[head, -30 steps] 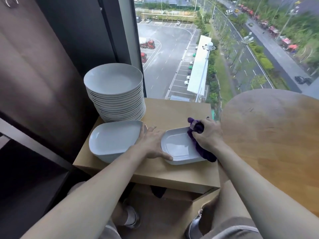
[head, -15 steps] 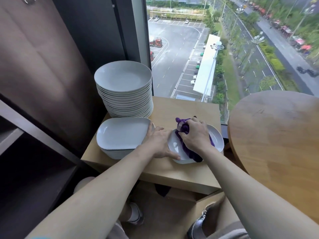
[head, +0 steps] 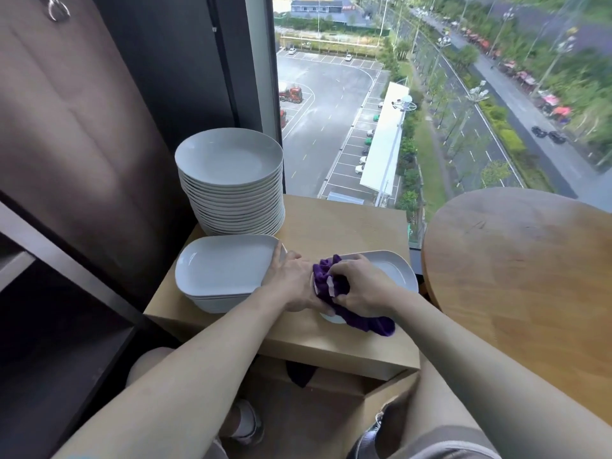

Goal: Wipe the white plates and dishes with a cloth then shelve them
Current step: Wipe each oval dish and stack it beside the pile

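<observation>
Wooden and pale, the small square surface (head: pixel 334 226) stands against a tall window (head: pixel 430 94) that looks far down on a car park and a tree-lined road. At its near edge the right hand (head: pixel 361 289) has its grip closed around a bunched purple cloth (head: pixel 334 286), pressing it into a shallow white dish (head: pixel 394 270); a tail of the cloth hangs over the dish's near rim onto the wood. The left hand (head: pixel 298 283) lies just beside it, palm down with fingers spread, its grip flat against the left rim of the same dish rather than wrapped around anything, and it touches the cloth where the two hands meet. The dish sits on the right half of the surface, near the front edge.

Left of the hands is a short stack of white rectangular dishes (head: pixel 222 270), the top one touching the left hand's fingers. Behind that rises a tall stack of round white plates (head: pixel 231 183) at the back left corner, close to the dark window frame (head: pixel 231 61).

To the right, a round wooden table (head: pixel 523 270) stands apart from the square surface, a narrow gap between them. On the left, a dark brown wall panel (head: pixel 82 127) runs down to a dark shelf unit (head: pixel 49 309) with open compartments. Below the surface, the person's knees and shoes (head: pixel 245 422) show above a tan floor.
</observation>
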`<action>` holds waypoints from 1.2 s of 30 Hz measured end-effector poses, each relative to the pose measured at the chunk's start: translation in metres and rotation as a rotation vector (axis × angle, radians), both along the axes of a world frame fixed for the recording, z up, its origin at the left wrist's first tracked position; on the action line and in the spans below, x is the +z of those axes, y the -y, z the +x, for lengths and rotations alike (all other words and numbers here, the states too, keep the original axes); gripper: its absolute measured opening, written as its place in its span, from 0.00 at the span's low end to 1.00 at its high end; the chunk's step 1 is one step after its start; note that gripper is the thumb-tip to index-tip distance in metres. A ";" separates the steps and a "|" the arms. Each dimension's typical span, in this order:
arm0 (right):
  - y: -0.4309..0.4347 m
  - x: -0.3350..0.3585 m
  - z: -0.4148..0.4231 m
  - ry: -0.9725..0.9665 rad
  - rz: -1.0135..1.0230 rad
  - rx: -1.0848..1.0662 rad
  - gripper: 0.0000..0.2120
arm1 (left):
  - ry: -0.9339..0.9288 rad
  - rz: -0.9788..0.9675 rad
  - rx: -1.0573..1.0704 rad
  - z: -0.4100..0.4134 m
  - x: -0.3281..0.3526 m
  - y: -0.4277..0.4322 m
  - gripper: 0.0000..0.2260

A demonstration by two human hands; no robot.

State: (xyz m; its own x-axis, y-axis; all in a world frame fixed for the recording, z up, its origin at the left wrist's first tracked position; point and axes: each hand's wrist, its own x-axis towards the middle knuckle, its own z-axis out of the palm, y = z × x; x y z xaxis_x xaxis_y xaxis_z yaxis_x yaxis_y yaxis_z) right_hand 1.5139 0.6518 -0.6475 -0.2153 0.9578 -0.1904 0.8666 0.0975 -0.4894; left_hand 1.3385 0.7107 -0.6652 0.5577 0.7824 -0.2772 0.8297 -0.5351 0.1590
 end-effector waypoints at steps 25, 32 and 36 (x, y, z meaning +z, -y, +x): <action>0.012 -0.012 0.057 0.165 -0.068 -0.483 0.18 | 0.516 -0.230 0.532 0.016 -0.017 0.072 0.45; 0.001 -0.013 0.053 0.070 -0.023 -0.528 0.14 | 0.941 -0.755 0.651 0.006 -0.034 0.077 0.45; -0.010 -0.018 0.035 -0.036 0.063 -0.517 0.21 | 1.022 -0.813 0.635 0.003 -0.039 0.078 0.44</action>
State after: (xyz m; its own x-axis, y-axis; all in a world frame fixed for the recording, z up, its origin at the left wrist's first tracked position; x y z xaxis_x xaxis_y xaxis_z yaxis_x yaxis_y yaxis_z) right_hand 1.5494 0.6613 -0.6657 0.2831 0.9503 -0.1297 0.7921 -0.3079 -0.5270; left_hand 1.3413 0.6332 -0.7046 0.4058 0.7910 -0.4578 0.2287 0.3971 0.8888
